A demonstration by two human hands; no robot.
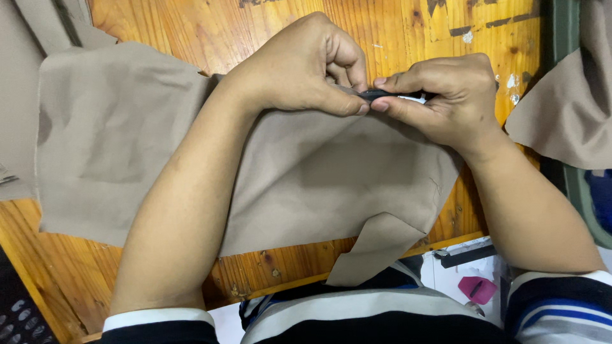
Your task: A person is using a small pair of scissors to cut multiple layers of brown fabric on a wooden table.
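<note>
A large piece of tan fabric (pixel 306 185) lies spread over a wooden table (pixel 210 25). My left hand (pixel 299 67) and my right hand (pixel 446 95) meet at the fabric's far edge. Between thumbs and forefingers, both hands pinch that edge together with a small dark, narrow object (pixel 382 94) that has a bit of white beside it; what the object is I cannot tell. My forearms rest across the cloth. A folded corner of the fabric (pixel 376 248) hangs over the table's near edge.
More tan cloth lies at the left (pixel 19 95) and at the upper right (pixel 567 114). Below the table's right edge are a dark metal bar (pixel 465 253) and a small pink object (pixel 478 290). A dark green frame (pixel 561 38) runs along the right side.
</note>
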